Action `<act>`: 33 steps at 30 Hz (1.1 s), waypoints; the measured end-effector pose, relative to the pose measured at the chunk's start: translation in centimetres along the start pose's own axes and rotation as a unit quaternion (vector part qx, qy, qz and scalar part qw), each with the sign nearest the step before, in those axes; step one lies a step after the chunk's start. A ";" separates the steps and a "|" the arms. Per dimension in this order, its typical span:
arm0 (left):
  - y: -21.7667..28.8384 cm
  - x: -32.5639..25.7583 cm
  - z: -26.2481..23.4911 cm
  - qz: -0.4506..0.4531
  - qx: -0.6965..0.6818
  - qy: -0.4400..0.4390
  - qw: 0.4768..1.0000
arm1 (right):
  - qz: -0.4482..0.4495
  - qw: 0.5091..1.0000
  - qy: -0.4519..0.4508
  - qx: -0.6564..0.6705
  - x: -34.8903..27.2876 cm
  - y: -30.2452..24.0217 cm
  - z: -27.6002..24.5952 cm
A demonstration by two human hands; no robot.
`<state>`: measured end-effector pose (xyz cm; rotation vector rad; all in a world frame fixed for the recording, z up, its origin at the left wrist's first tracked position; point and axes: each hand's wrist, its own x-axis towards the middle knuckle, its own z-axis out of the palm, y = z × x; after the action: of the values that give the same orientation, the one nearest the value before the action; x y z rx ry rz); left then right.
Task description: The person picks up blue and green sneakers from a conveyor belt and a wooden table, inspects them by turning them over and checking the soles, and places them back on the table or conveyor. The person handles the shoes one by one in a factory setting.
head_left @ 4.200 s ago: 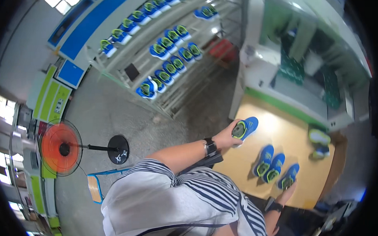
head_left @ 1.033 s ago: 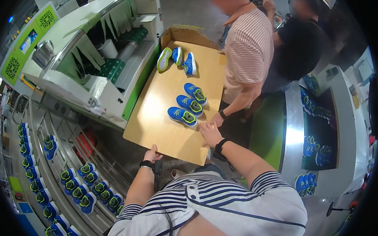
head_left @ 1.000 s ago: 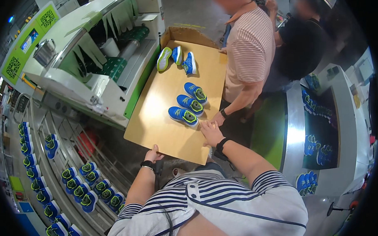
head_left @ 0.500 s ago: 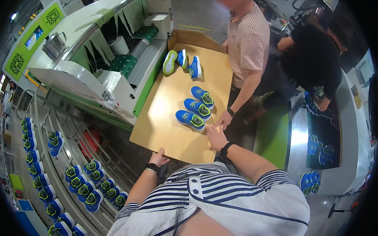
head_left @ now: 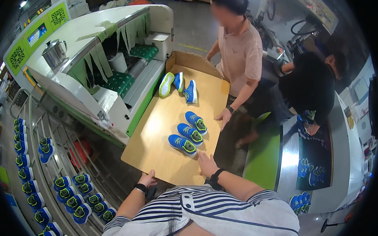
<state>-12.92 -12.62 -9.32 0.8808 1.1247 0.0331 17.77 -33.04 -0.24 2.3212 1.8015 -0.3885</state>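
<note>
A light wooden tabletop (head_left: 156, 133) spans the space before me. My left hand (head_left: 147, 180) is closed around its near left edge, thumb on top. Flat on the near right part of the table lies my right hand (head_left: 207, 164), fingers stretched out, just beside the nearest blue sneaker (head_left: 179, 143). That sneaker stands in a slanting row with a middle sneaker (head_left: 188, 132) and a farther sneaker (head_left: 194, 120), all with lime collars. At the far end are a sneaker showing its lime sole (head_left: 167, 84), another on its side (head_left: 178, 81) and an upright one (head_left: 190, 93).
A co-worker in a striped shirt (head_left: 243, 53) has a hand (head_left: 224, 116) at the table's right edge. A white-green machine (head_left: 152, 82) adjoins on the left. Metal racks (head_left: 65, 141) hold several sneakers. Another person (head_left: 306, 84) bends over a bench (head_left: 288, 152) on the right.
The co-worker's hand has moved away from my right hand, farther along the table's edge, and the co-worker stands more upright. My view has shifted; my hands keep their places on the table.
</note>
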 end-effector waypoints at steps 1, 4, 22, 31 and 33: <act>0.0 -0.1 0.1 -0.008 0.004 0.009 1.000 | -0.002 1.000 -0.001 0.008 0.2 0.0 -0.1; 0.1 -0.2 -0.1 -0.015 0.014 0.017 1.000 | -0.011 1.000 -0.005 0.023 0.3 0.1 -0.8; 1.6 -0.9 0.5 0.003 0.134 0.038 0.990 | -0.022 0.993 -0.040 0.111 0.3 1.5 -0.1; 3.8 2.8 2.0 0.008 0.180 0.037 0.983 | -0.005 0.988 -0.040 0.151 3.1 3.8 -1.7; 4.7 2.8 3.2 0.016 0.154 0.048 0.987 | 0.000 0.983 -0.071 0.169 3.6 4.4 -2.8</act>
<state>-7.22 -10.13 -8.10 1.1826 1.2258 -0.0748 23.12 -29.94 1.19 2.4289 1.7828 -0.8985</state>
